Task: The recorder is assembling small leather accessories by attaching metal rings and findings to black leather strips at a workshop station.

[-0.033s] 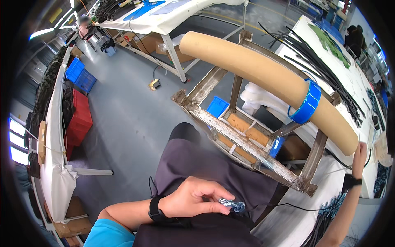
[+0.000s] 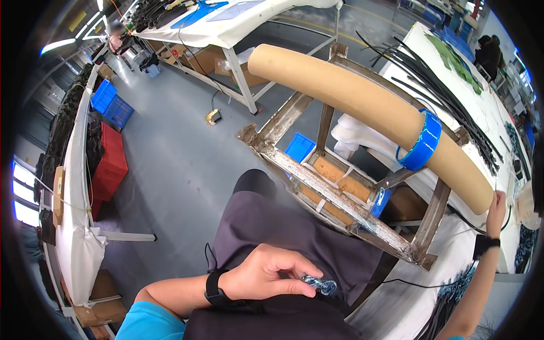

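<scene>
My left hand (image 2: 272,273) is held over my lap, thumb and forefinger pinching a small shiny bluish twisted bundle (image 2: 324,284). The bundle's far end sticks out past the fingertips. At the far right, my right hand (image 2: 496,212) is raised beside the lower end of a thick brown cardboard tube (image 2: 362,93). Its fingers look pressed together; whatever they hold is too small or hidden to make out. Around the tube runs a blue band (image 2: 424,139) with light markings. A worn metal frame (image 2: 340,190) supports the tube in front of me.
To the right, a white-covered table (image 2: 416,54) carries long black strips (image 2: 447,102) and green pieces (image 2: 453,61). Dark strands with bluish tips (image 2: 458,286) lie nearer me. Red crates (image 2: 109,161) and blue crates (image 2: 116,107) stand at left. Another white table (image 2: 226,28) stands ahead.
My right hand has shifted very slightly upward. My left hand keeps its pinch on the bundle, and the tube and frame look the same.
</scene>
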### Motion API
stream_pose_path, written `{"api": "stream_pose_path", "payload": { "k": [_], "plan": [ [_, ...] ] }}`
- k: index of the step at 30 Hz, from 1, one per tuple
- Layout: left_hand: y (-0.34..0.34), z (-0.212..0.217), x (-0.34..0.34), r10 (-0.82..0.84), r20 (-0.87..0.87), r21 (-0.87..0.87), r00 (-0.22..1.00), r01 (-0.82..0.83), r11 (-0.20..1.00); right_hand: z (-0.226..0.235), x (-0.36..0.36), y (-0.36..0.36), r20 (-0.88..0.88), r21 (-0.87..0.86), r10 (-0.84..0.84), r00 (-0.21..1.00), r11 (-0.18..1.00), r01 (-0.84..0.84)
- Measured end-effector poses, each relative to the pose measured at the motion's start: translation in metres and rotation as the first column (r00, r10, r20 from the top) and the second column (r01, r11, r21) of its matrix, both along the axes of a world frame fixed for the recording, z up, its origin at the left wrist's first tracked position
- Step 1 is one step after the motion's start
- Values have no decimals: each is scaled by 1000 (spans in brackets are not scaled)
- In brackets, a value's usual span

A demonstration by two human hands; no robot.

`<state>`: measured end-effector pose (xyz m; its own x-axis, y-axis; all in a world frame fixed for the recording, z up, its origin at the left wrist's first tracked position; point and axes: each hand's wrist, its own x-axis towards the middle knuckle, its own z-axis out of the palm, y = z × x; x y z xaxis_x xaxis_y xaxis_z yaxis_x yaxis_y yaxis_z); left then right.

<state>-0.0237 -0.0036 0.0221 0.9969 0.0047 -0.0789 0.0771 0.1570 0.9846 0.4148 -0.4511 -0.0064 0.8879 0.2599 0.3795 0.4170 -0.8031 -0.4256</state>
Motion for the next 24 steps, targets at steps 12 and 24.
{"api": "stream_pose_path", "payload": {
  "k": [12, 24],
  "plan": [
    [6, 13, -3, 5, 376, 419, 926, -175, 891, -49, 52, -25, 274, -228, -278, 921, 911, 343],
    [2, 10, 8, -72, 252, 223, 965, 14, 975, 23, -266, 105, 88, 306, -91, 992, 950, 60]
  ]
}}
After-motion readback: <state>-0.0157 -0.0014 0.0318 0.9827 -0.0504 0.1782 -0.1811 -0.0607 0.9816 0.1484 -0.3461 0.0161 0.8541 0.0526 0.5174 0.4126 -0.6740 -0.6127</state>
